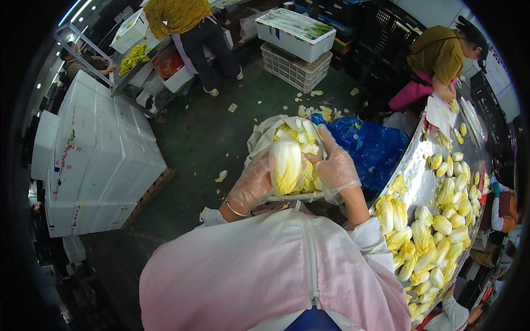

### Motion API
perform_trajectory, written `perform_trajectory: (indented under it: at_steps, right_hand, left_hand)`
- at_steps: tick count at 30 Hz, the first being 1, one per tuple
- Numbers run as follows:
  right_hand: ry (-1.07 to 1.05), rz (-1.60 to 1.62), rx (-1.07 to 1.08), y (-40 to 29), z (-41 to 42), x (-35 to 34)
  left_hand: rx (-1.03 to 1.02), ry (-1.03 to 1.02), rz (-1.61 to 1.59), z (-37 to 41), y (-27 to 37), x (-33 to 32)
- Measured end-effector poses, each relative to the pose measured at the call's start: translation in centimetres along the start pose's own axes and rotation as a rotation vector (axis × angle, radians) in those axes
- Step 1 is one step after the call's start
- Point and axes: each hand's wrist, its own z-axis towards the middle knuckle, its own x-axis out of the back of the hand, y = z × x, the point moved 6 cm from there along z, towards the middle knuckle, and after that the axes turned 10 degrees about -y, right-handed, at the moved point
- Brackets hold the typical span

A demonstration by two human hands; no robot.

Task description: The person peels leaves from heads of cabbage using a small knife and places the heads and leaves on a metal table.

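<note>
My left hand [254,182], in a clear plastic glove, grips a small napa cabbage head [285,167] with its white base up and its yellow leaf tips towards me. Just right of it is my right hand [337,169], gloved too, its fingers curled near the cabbage. A thin edge [322,145] shows by those fingers; whether it is a blade in the hand or part of the container behind, I cannot tell. Below both hands, a container lined with a pale sack [263,132] is heaped with cut cabbage leaves [308,134].
Trimmed cabbages [441,225] cover the metal table [408,176] on my right. Blue plastic sheeting [364,142] lies beside it. White foam boxes [103,153] are stacked at left. A crate [296,68] carries a foam box [296,41]. Other people work around; one [439,53] stands at the table.
</note>
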Motion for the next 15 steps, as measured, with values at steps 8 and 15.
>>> perform_trajectory:
  at_steps: [8, 15]
  right_hand:
    - [-0.155, 0.333, 0.055, -2.5, -1.4, -2.8]
    - [-0.228, 0.286, 0.117, -1.6, -1.5, -2.9]
  left_hand:
    - [-0.078, 0.197, 0.281, 0.8, -1.6, 2.0]
    - [-0.054, 0.274, 0.8, 0.5, -0.5, 1.7]
